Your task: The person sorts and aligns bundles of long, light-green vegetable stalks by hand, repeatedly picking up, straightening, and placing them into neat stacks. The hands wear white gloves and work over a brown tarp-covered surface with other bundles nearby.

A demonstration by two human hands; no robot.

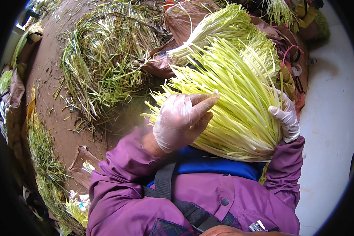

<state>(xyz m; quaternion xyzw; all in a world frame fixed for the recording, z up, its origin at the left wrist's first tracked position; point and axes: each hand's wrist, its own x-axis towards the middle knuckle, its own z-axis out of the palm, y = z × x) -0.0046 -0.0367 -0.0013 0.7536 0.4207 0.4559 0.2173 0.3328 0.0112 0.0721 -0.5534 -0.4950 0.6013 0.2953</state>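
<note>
A large bundle of yellow-green chives, probably blanched garlic chives, lies across my lap on a blue cloth. My right hand, in a thin whitish glove, grips the bundle at its pale end, the thumb on top and most fingers hidden behind the stalks. Over the left side of the leaves is my left hand, in a translucent glove. Its fingers are drawn together at the tips, and no stalk shows between them. Just beyond the bundle lies another sheaf of pale-stemmed chives.
A heap of green and dried leaf trimmings lies on the brown soil floor. Brown sacking is under the far sheaf. More trimmings lie at left. A pale smooth surface runs along the right.
</note>
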